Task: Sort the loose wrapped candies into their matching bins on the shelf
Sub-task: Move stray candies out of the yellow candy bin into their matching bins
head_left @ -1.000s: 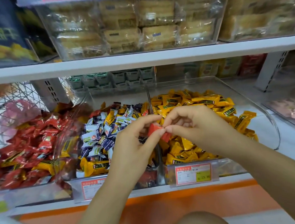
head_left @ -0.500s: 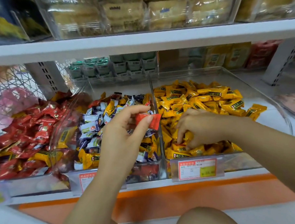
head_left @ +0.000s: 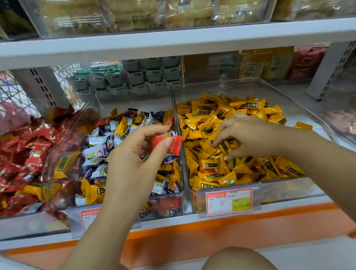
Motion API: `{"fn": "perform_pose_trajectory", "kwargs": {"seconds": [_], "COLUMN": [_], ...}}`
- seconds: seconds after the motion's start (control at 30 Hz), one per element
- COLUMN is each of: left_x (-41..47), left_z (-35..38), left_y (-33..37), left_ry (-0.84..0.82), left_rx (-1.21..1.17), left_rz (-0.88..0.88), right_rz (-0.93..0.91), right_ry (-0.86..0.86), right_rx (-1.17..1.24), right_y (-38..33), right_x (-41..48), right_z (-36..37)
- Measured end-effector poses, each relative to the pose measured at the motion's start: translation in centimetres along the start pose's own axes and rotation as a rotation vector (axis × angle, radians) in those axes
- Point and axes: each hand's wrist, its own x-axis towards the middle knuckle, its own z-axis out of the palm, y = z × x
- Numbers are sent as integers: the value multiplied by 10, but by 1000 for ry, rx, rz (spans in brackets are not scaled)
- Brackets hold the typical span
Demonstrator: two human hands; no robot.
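Observation:
My left hand (head_left: 135,165) pinches a red wrapped candy (head_left: 173,144) between thumb and fingers, held above the middle bin (head_left: 129,206) of mixed white, purple and yellow candies. My right hand (head_left: 248,136) reaches into the right bin (head_left: 316,112), its fingers curled down among the yellow candies (head_left: 210,165); whether it holds one is hidden. The left bin (head_left: 49,166) holds mostly red candies (head_left: 19,148) with a few yellow ones mixed in.
A white shelf board (head_left: 177,41) runs just above the bins, with clear boxes of wrapped biscuits (head_left: 137,8) on it. Price tags (head_left: 228,200) hang on the bin fronts. Green packs (head_left: 134,75) sit behind. A knee (head_left: 240,264) shows at the bottom.
The red candy passed from both hands to my left hand alone, which lifted it left over the middle bin. My right hand dropped into the yellow candies.

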Motion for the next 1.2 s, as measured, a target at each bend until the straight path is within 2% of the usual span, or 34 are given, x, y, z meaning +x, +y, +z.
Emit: {"fn": "perform_pose_trajectory", "kwargs": {"seconds": [0.17,0.27,0.37,0.5,0.67,0.8,1.0,1.2], "left_x": [1,0,0,0,0,0,-2,-3], "left_z": [-1,0,3,4,4,4,1,0], "left_y": [-1,1,0,1,1,0,3,2], "left_ry": [1,-1,-1,-5,-16,-20,-23,-20], "left_rx": [16,17,27,33,20,17,0,2], "left_rz": [7,8,16,16,-4,-9,-7,-4], "right_rz": [-2,-13,-100,-88,-75,-67,-40,-32], "right_ry": [-89,16,85,-68,-155,-263,-316,-323], "right_rx": [-10,98,103,77,-36,-20,71,48], "right_y": [-2,-10,-29,-44,-43,-47,-50,-51], "right_x": [-4,-8,-4,8,15,18,18,19], "right_z": [-5,-10,-6,5,8,8,2,1]}}
